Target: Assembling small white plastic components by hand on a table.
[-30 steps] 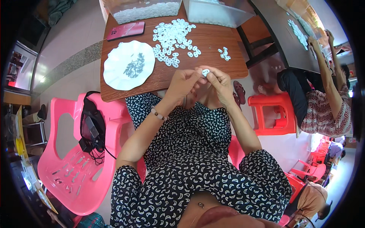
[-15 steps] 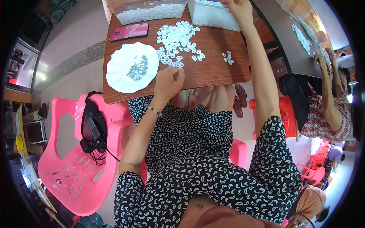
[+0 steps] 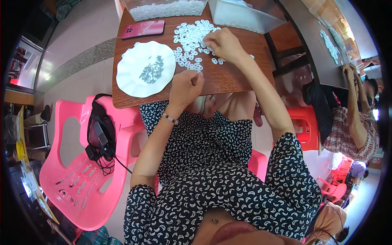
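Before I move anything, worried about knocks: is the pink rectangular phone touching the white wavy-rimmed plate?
Apart: the head view shows a strip of brown wooden tabletop between the pink phone and white plate.

1 left hand [image 3: 187, 85], 1 right hand [image 3: 225, 45], 1 phone [image 3: 143, 30], 1 white plate [image 3: 130, 77], 2 clear bins [image 3: 245, 20], 1 brown table [image 3: 230, 81], 1 bracelet [image 3: 170, 118]; white oval pieces [image 3: 192, 36]: dozens; dark slivers [image 3: 153, 70]: too small to count

White oval pieces [image 3: 191, 36] with dark openings lie heaped on the bench [image 3: 220, 79], overlapping at 12 o'clock and spreading more loosely toward 6 o'clock. Two rest side by side, apart, at the heap's 4 o'clock. Small grey slivers [image 3: 152, 70] lie bunched on a white wavy-rimmed plate [image 3: 125, 81] at its 8 o'clock.
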`<state>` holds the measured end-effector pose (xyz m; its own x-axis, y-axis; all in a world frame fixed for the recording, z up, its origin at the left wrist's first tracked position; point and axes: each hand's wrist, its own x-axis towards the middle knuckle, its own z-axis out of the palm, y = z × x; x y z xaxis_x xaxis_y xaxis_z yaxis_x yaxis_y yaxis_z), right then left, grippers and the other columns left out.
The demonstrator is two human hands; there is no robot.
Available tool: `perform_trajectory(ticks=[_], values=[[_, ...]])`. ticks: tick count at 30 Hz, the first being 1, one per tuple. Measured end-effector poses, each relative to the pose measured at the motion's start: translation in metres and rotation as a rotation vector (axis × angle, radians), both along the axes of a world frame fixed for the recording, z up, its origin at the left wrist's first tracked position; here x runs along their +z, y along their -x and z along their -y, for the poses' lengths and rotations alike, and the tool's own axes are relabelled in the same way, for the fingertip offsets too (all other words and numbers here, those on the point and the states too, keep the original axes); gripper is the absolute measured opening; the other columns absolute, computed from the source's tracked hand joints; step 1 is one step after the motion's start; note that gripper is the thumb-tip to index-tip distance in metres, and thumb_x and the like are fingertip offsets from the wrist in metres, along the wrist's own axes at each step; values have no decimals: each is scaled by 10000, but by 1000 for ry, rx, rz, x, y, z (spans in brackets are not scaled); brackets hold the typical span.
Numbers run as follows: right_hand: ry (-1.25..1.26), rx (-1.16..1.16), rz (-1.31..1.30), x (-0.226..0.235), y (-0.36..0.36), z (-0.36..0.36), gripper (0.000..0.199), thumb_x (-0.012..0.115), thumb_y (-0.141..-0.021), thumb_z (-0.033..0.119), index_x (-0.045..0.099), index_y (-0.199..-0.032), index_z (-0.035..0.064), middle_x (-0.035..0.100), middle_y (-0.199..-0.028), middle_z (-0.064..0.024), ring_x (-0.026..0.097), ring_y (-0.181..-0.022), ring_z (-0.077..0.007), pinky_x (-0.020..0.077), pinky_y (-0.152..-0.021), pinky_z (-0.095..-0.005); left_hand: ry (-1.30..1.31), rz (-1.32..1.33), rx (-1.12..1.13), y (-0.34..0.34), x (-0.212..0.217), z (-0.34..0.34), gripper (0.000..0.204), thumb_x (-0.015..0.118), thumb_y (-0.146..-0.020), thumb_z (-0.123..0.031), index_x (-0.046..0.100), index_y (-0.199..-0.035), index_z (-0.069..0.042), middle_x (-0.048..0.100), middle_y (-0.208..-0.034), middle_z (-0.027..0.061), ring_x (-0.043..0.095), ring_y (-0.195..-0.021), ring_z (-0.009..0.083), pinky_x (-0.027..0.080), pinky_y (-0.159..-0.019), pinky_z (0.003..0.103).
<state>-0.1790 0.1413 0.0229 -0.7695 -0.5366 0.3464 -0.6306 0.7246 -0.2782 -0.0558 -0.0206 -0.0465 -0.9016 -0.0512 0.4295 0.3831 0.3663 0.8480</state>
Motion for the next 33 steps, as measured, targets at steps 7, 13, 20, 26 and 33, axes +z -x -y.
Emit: perform_trajectory(ticks=[7,13,20,26,33], values=[[-141,-57,43,-14,-7,15,149,673,-804,203,701,-917,111,664,-860,-97,548,-950,-307,481,-796,-431,-14,64,-14,-6,7,1,254,639,-800,-127,538,-615,15,549,-574,143,527,-477,252,415,-480,337],[-117,-88,47,-29,-4,17,145,674,-799,207,710,-905,115,675,-854,-104,570,-911,-322,487,-788,-437,12,2,-47,-8,7,1,245,640,-787,-128,533,-613,8,549,-575,141,532,-485,268,419,-479,349],[28,-55,57,-28,-9,14,157,660,-804,197,701,-904,83,666,-819,-115,575,-862,-319,483,-751,-428,27,38,-85,-11,8,2,246,643,-773,-116,514,-603,6,540,-573,140,530,-490,274,415,-475,353],[419,-93,244,-19,-33,-1,194,613,-882,206,667,-913,22,630,-740,-51,586,-696,-129,452,-632,-276,44,29,-84,-9,7,2,247,646,-768,-110,508,-597,4,538,-574,137,527,-491,276,412,-473,357],[754,-118,443,-22,-77,-19,189,622,-878,163,674,-913,-15,679,-742,-25,579,-653,-40,422,-572,-202,38,-25,-61,-9,2,1,211,658,-804,-96,561,-652,14,525,-565,55,457,-468,104,358,-451,260]])
